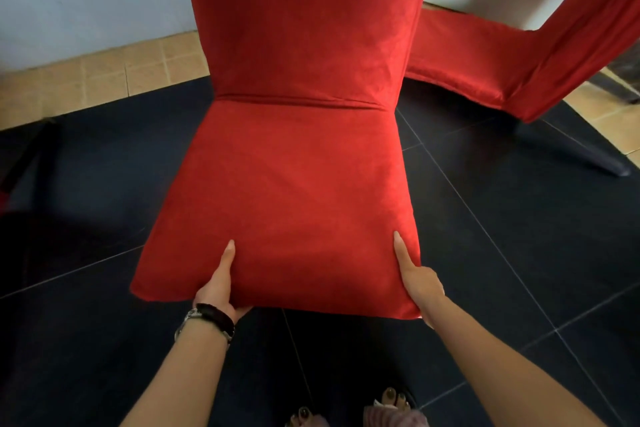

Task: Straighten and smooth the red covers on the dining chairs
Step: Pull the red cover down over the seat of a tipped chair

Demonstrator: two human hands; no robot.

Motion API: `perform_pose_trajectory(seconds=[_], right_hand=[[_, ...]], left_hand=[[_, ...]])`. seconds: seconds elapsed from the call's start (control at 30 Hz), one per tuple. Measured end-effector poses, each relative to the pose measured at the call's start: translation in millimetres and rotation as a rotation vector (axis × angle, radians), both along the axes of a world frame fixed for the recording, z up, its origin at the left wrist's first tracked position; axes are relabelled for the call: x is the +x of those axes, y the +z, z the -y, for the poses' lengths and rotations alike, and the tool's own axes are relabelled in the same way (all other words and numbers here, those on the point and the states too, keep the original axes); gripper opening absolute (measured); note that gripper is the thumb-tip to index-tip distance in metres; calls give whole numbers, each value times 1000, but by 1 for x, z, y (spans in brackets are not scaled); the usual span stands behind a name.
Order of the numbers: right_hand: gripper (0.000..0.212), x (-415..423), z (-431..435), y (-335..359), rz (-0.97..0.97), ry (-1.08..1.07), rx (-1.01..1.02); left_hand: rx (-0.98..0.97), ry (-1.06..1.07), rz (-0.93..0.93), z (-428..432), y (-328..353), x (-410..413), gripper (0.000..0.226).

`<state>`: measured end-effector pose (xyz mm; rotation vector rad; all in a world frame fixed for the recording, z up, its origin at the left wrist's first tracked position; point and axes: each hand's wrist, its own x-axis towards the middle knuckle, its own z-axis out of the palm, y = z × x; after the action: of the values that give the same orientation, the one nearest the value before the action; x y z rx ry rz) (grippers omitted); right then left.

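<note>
Your left hand (pixel 221 284) and right hand (pixel 419 282) grip the front edge of the red cover (pixel 287 184) at centre frame. Thumbs lie flat on the seat and fingers curl beneath it. A second covered chair (pixel 485 59) stands at upper right.

The person is wearing a black band (pixel 218 315) and a silver bracelet (pixel 189 317) at the left hand's (pixel 219 282) wrist. The feet are wearing open sandals (pixel 389 415) and dark toenail polish (pixel 391 392).
</note>
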<state>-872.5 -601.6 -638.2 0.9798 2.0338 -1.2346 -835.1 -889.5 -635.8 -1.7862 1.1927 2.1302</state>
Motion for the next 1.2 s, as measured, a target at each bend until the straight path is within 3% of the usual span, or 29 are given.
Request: perform_pose_trajectory(seconds=[0.37,0.57,0.77,0.87,1.0,1.1,1.2], right_hand=[[124,5,-7,127,39,62,112],[92,9,-10,190,64,124,155],[94,-1,-8,240,101,119,161],[97,-14,-5,257,105,107,149],[101,-39,-1,288,91,103,143],[101,-60,1,311,66,107,153],[98,-75,2,325,56,131,170]], left_hand=[[40,-34,58,-6,126,1,102],[62,-55,95,-8,191,6,103],[-94,-160,232,-10,254,-6,105],[-485,-388,408,-21,288,-19,114],[-996,-696,264,-37,324,-28,122],[-1375,-1186,159,-27,333,-35,114],[-1407,-1838,25,-21,339,-57,119]])
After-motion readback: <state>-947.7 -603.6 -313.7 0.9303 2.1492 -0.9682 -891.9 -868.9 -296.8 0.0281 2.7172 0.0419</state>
